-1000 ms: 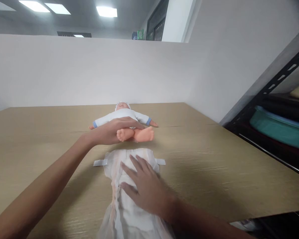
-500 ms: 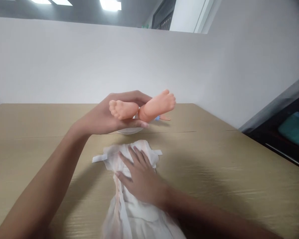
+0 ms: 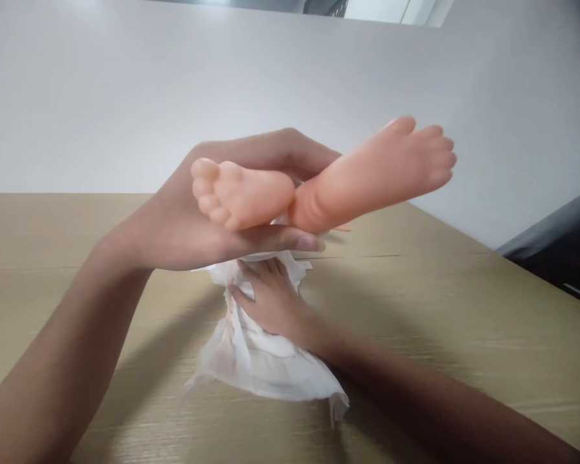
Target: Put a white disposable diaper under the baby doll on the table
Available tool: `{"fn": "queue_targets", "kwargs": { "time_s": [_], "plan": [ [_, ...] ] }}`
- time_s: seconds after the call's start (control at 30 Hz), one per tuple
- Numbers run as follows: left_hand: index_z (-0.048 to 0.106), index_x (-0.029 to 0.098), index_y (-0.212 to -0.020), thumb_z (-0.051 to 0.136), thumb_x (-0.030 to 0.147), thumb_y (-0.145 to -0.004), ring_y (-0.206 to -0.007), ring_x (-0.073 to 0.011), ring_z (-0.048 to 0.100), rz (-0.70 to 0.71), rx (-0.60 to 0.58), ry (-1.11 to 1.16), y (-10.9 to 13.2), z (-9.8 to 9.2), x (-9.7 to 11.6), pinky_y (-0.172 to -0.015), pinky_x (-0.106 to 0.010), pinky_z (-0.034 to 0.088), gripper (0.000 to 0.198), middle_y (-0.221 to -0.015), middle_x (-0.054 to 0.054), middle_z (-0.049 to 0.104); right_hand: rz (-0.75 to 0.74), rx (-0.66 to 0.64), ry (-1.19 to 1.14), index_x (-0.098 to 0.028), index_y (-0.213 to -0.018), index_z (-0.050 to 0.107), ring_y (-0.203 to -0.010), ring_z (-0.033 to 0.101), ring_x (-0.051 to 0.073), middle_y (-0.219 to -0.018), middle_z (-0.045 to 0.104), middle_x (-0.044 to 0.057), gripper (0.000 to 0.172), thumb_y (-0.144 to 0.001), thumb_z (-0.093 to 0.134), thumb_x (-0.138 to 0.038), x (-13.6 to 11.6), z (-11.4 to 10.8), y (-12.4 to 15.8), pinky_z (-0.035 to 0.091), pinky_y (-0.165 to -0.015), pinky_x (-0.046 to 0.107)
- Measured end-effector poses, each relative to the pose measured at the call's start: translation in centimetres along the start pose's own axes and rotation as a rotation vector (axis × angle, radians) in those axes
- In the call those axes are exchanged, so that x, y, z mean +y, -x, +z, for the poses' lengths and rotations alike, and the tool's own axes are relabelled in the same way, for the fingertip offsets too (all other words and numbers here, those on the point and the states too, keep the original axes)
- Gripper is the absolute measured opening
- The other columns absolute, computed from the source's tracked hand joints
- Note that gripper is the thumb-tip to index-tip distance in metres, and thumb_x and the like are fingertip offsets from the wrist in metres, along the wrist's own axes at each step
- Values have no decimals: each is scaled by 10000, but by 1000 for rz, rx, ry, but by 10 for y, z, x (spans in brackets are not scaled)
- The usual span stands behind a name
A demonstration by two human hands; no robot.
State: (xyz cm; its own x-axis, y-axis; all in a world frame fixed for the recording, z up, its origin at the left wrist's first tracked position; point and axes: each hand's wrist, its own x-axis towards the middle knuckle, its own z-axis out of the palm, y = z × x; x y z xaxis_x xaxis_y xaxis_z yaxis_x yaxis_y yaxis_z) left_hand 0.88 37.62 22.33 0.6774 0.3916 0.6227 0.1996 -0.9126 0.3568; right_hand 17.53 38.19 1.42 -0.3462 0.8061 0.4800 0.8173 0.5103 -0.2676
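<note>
My left hand (image 3: 207,212) is wrapped round the ankles of a baby doll (image 3: 367,177) and holds its two bare feet up in the air, soles toward me. The doll's body is hidden behind my hand and its legs. Under the raised legs a white diaper (image 3: 256,357) lies spread on the wooden table (image 3: 464,322). My right hand (image 3: 265,296) lies flat on the far part of the diaper, fingers stretched forward beneath the doll.
A white partition wall (image 3: 101,96) runs along the table's far edge. At the right edge a dark shelf unit (image 3: 560,258) stands beside the table.
My left hand has lifted the doll's legs higher and nearer to me. My right hand has slid the diaper forward under the doll. The camera has tilted down.
</note>
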Motion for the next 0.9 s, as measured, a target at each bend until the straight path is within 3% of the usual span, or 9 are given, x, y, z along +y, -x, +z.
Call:
{"fn": "queue_targets", "kwargs": {
  "time_s": [0.1,0.27,0.4,0.5,0.6,0.73,0.9],
  "plan": [
    [791,342,-1321,929,450,-939,-1181,-225,801,-30,-3,0,0,0,-1,-967,-293,689,420,-1292,56,823,-39,-11,-32,-177,-1413,747,-1531,588,432,-1536,713,97,484,-1145,572,-539,3,-4,-3,396,-1294,644],
    [801,307,-1322,947,345,-924,-1116,-199,809,-22,-33,10,0,0,-2,-892,-224,680,426,-1247,32,826,-85,-63,-115,-158,-1416,732,-1494,643,355,-1498,757,154,376,-1181,583,-411,1,-35,-1,431,-1339,552],
    [784,305,-1323,891,380,-952,-1108,-162,802,-5,-35,-10,0,0,-2,-917,-183,655,394,-1184,123,793,-90,-2,-208,-226,-1331,749,-1346,728,301,-1382,817,99,250,-1156,595,-319,23,-61,23,539,-1227,507],
    [768,320,-1335,844,395,-966,-1157,-164,790,-8,-51,-18,1,1,-2,-963,-175,619,384,-1162,190,750,-60,4,-255,-220,-1389,722,-1345,722,299,-1412,794,118,302,-1132,567,-247,49,-70,52,572,-1181,526],
    [759,312,-1362,854,375,-970,-1156,-150,787,-17,-82,-12,1,1,-1,-968,-165,611,408,-1166,177,750,-86,-53,-245,-206,-1528,663,-1482,637,312,-1568,707,153,408,-1139,553,-261,64,-74,73,526,-1258,568],
    [801,323,-1319,904,424,-954,-1067,-190,816,-6,-64,32,1,1,-2,-915,-238,681,393,-1159,66,820,-42,-107,-183,-211,-1657,578,-1643,480,354,-1732,573,172,533,-1141,573,-346,61,-74,81,409,-1349,649],
    [799,340,-1339,901,394,-971,-1101,-208,812,-5,-50,62,4,1,-6,-930,-260,678,386,-1228,70,817,-6,-196,-174,-191,-1633,622,-1565,565,344,-1664,646,175,521,-1151,546,-371,58,-67,81,452,-1313,602]
  ]
}}
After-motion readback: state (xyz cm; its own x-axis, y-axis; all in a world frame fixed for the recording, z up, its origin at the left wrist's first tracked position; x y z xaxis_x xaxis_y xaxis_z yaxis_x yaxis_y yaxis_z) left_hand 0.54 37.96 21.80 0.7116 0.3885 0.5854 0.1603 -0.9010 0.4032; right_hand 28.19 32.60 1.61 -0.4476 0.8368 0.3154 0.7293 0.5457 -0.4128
